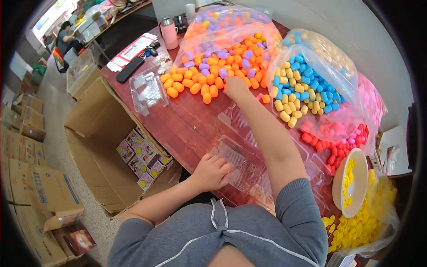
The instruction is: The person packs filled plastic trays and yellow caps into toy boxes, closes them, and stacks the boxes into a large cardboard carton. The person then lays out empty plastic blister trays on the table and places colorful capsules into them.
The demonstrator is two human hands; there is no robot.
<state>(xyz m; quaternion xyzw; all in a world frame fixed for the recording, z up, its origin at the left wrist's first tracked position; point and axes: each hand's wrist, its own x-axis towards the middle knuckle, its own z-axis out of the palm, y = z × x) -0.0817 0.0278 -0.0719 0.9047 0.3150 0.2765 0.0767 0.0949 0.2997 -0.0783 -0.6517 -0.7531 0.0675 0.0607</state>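
My left hand [211,172] is curled at the left edge of a clear plastic blister tray [238,153] on the red table. A bit of orange shows by its fingertips, but what it holds is mostly hidden. My right arm stretches forward, and my right hand [236,88] is closed at the near edge of a pile of orange capsules [195,88] mixed with purple capsules [205,66]. Whatever the right fingers pinch is out of sight. More clear trays lie beneath and beside the right forearm.
Right of the pile are a bag of blue and tan capsules [311,84], red capsules [318,141], a cream bowl [357,171] and yellow discs [364,227]. An open cardboard box [95,155] stands left. A pink bottle [169,33] and black phone [130,69] sit behind. Someone sits far back.
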